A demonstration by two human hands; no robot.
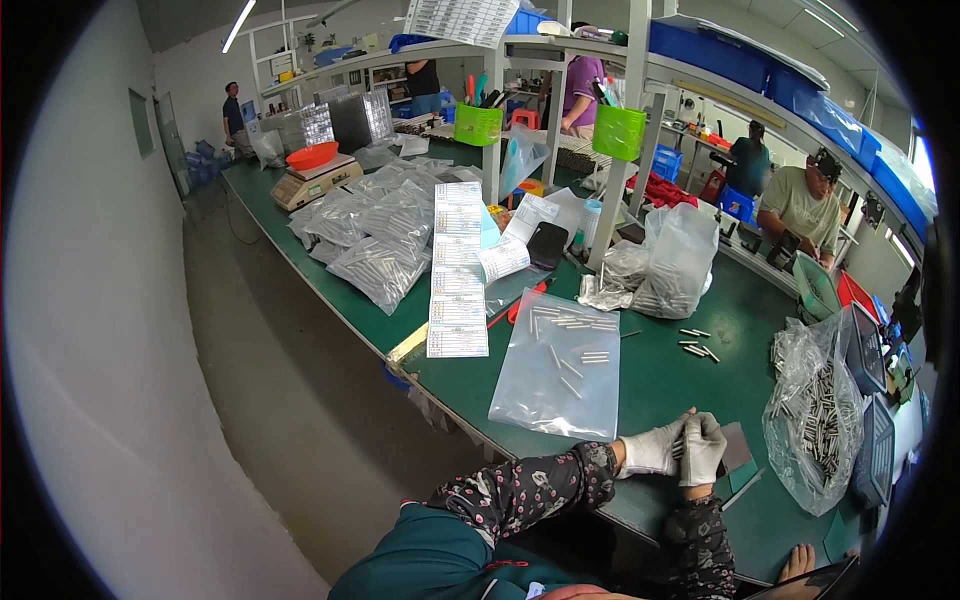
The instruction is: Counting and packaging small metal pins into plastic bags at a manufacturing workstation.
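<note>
My left hand [652, 451] and my right hand [703, 449], both in white gloves with some fingertips bare, meet over the table's near edge. Their fingers are closed and pressed together. What they hold, if anything, is too small and hidden to name. Just beyond lies a flat clear plastic bag [545, 395], with several slim metal pins [566, 365] on or in it. More loose pins [697, 346] rest on the green tabletop to its right. At the right, an open clear bag [820, 430] holds a heap of short metal pins.
Sealed bags of pins [385, 245] are piled at the far left by a scale [315, 183] with a red-orange bowl. Paper slips [458, 285], a dark phone [547, 245] and a standing bag [678, 262] lie beyond. Shelf posts [615, 200] rise mid-table. A person [805, 210] sits opposite.
</note>
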